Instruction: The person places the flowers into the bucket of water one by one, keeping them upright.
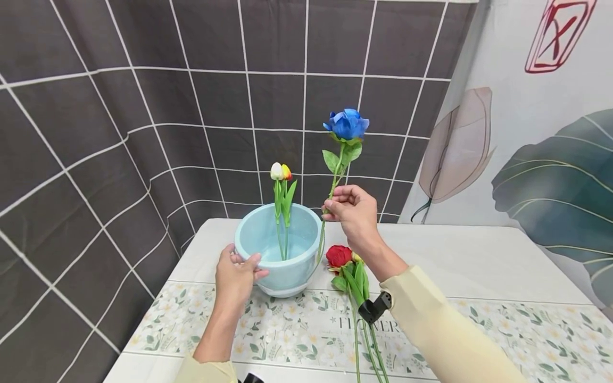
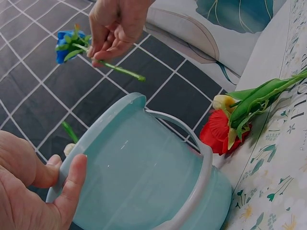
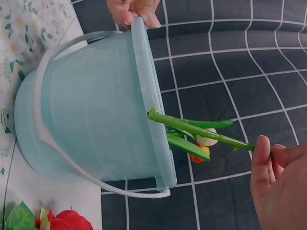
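A light-blue bucket (image 1: 282, 274) stands on the table, its rim gripped at the near left by my left hand (image 1: 235, 274), thumb and fingers on either side of the wall. My right hand (image 1: 354, 210) pinches the green stem of an artificial blue flower (image 1: 347, 125) beside the bucket's right rim. Its bloom points up, and the bare stem end (image 2: 139, 77) hangs close to the rim in the left wrist view. Inside the bucket lean a white tulip (image 1: 276, 171) and a yellow-orange tulip (image 1: 286, 172), their heads above the rim.
Right of the bucket, a red flower (image 1: 339, 256) lies with a pale yellow bloom (image 2: 223, 102) and long green stems on the flower-print tablecloth (image 1: 287, 340). The bucket's pale handle (image 3: 42, 122) hangs down its side. A dark gridded curtain (image 1: 210, 101) stands behind.
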The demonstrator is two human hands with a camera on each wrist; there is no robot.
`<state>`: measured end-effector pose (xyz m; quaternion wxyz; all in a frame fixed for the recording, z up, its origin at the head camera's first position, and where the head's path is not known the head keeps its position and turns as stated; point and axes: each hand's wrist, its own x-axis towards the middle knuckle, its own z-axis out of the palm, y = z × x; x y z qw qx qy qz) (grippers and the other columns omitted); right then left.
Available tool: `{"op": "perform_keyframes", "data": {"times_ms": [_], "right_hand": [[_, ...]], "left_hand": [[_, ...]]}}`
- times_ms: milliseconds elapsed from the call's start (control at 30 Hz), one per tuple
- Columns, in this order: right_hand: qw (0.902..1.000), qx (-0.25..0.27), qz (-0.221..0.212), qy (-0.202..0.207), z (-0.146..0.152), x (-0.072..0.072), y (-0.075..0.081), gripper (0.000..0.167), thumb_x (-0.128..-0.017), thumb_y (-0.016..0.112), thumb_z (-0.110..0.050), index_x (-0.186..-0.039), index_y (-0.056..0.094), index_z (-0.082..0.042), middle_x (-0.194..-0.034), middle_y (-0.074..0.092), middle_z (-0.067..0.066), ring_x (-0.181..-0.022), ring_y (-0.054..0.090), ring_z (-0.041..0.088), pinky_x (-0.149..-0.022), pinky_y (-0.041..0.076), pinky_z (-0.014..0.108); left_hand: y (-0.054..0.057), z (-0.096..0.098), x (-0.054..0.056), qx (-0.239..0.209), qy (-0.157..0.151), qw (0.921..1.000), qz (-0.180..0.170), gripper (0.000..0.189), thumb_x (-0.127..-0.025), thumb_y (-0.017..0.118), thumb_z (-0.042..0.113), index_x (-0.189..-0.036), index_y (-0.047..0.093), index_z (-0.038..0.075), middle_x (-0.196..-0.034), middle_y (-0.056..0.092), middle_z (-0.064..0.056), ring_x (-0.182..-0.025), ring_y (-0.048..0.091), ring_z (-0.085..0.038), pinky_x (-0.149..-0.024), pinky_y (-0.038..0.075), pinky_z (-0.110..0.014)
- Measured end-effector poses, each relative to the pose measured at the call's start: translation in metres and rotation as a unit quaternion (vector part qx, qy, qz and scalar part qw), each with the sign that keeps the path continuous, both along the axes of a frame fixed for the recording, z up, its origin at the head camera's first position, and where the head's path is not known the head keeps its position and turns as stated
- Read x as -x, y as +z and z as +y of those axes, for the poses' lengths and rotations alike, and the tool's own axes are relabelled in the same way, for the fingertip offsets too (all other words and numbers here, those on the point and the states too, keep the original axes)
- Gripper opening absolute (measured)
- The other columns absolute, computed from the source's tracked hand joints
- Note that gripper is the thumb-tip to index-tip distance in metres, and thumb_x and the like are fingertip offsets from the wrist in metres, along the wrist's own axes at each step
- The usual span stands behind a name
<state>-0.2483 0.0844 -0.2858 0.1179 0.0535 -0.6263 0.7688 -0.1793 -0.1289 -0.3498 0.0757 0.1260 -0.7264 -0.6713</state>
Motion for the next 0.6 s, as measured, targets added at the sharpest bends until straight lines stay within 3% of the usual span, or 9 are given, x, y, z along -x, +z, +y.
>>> {"op": "perform_keyframes", "data": {"times_ms": [600], "right_hand": [[0.9995,0.021,0.018,0.013,-0.019,0.002,0.003,0.018,-0.085,0.061,0.017,-0.1,0.056,0.008,-0.081,0.057,0.011,-0.071,0.068,0.022,-0.063,0.066,0.031]], "left_hand": [[0.0,-0.001,0.0,-0.005,0.0,1.0,-0.004,0.069,-0.098,0.054,0.006,-0.153,0.012,0.002,-0.118,0.039,-0.021,-0.074,0.068,-0.015,-0.075,0.062,-0.02]]}}
